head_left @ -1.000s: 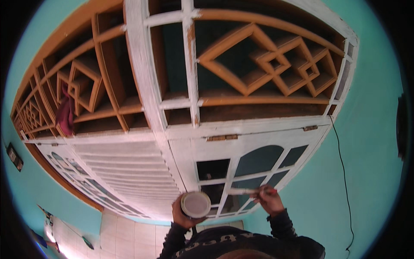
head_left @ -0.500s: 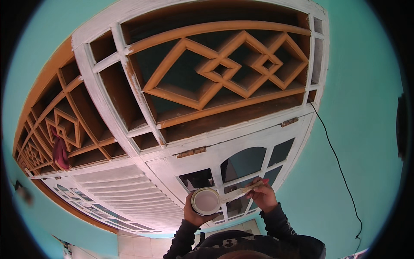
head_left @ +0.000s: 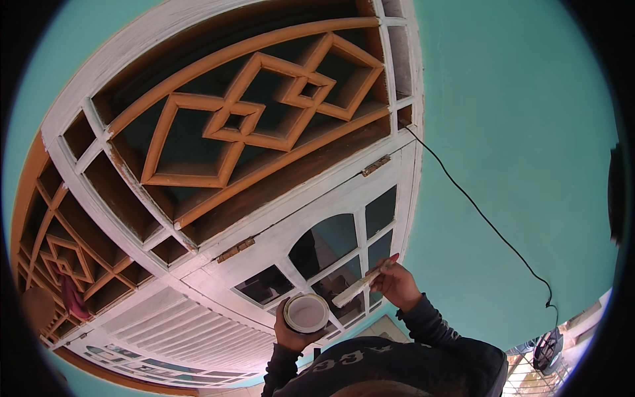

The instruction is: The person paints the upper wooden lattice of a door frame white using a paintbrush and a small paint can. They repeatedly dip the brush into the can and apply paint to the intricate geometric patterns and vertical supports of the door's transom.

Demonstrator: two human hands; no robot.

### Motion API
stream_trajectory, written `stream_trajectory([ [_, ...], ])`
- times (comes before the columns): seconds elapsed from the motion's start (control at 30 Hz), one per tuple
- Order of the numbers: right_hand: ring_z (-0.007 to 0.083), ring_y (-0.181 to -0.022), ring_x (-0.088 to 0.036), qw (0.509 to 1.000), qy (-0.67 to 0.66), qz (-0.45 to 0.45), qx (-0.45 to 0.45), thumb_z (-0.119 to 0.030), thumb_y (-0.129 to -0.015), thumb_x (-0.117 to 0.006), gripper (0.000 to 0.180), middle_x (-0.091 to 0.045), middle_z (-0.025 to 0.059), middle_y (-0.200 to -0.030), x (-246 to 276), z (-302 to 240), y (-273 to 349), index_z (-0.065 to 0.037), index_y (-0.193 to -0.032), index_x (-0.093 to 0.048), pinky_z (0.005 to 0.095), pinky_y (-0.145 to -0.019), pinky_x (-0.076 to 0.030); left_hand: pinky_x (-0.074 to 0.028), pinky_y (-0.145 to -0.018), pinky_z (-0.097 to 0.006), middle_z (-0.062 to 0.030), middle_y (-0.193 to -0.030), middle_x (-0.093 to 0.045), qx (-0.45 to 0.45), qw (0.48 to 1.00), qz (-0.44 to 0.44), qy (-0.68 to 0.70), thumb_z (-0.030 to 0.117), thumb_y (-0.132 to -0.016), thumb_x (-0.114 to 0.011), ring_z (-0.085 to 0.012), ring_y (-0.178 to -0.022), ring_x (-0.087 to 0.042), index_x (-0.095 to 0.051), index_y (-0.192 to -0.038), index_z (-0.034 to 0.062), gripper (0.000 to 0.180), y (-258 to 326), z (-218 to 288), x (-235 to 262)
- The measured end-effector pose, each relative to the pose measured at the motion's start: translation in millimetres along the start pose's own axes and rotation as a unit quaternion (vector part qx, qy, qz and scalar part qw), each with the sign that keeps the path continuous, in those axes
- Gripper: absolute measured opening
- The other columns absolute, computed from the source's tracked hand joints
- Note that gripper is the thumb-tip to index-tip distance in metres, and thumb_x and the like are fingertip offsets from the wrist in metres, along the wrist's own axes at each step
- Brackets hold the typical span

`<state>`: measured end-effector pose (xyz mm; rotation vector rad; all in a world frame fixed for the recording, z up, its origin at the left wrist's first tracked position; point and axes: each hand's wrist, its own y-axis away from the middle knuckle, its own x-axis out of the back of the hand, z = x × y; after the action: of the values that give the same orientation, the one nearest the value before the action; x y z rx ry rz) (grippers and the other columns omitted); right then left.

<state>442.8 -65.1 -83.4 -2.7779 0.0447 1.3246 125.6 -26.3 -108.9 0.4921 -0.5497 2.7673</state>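
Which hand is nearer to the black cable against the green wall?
The right hand. It holds the paintbrush to the left of the black cable, apart from it. The left hand, holding the paint can, is farther left.

Counts:
- Bare hand grips: 2, left grip [head_left: 293,333] and right grip [head_left: 398,286].
- Dark long sleeves [head_left: 433,324]: 2.
- Round open can [head_left: 306,313], pale contents: 1.
- Flat paintbrush [head_left: 357,290], red-tipped handle: 1.
- Rusty brown metal hinges [head_left: 236,249] on near white wooden door [head_left: 291,231]: 2.
- Dark glass panes [head_left: 331,241] in it: at least 5, 1 arched. Lower ones partly hidden, no firm total.
- Near brown wooden lattice [head_left: 264,140]: 3 large diamonds, 2 small at overlaps.
- White louvred panel [head_left: 185,324]: 1.
- Thin black cable [head_left: 486,218]: 1.
- Maroon cloth [head_left: 73,298]: 1.
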Motion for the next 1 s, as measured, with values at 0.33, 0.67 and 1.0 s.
stream_trajectory([
  [0.33,0.0278,-0.089,-0.071,0.998,0.042,-0.023,0.051,-0.013,-0.100,-0.052,0.017,-0.070,0.0227,-0.111,-0.4,-35.5,12.9,0.000,-0.110,-0.057,0.0364,-0.078,-0.059,-0.050,-0.108,-0.044,-0.0161,-0.131,-0.065,-0.084,0.994,-0.058,0.039,0.026,-0.049,-0.105,-0.0286,-0.123,-0.064,-0.039,-0.142,0.0013,0.116,-44.8,43.2,-20.7],
  [0.67,0.0283,-0.090,-0.072,0.999,0.030,-0.012,0.040,-0.014,-0.101,-0.053,0.017,-0.070,0.0219,-0.111,2.9,-33.1,5.6,-0.003,-0.114,-0.055,0.0358,-0.077,-0.060,-0.049,-0.108,-0.045,-0.0173,-0.132,-0.064,-0.078,0.994,-0.074,0.022,0.023,-0.048,-0.104,-0.0296,-0.123,-0.064,-0.040,-0.141,0.0019,0.115,-38.2,28.8,-23.5],
  [1.0,0.0269,-0.085,-0.073,0.995,0.046,0.003,0.088,-0.013,-0.099,-0.052,0.021,-0.071,0.0230,-0.109,-2.6,-43.6,14.2,-0.003,-0.118,-0.053,0.0344,-0.075,-0.061,-0.052,-0.104,-0.042,-0.0168,-0.130,-0.066,-0.120,0.991,-0.064,-0.003,0.024,-0.048,-0.102,-0.0305,-0.119,-0.066,-0.041,-0.143,0.0001,0.116,-57.3,43.0,-25.1],
])
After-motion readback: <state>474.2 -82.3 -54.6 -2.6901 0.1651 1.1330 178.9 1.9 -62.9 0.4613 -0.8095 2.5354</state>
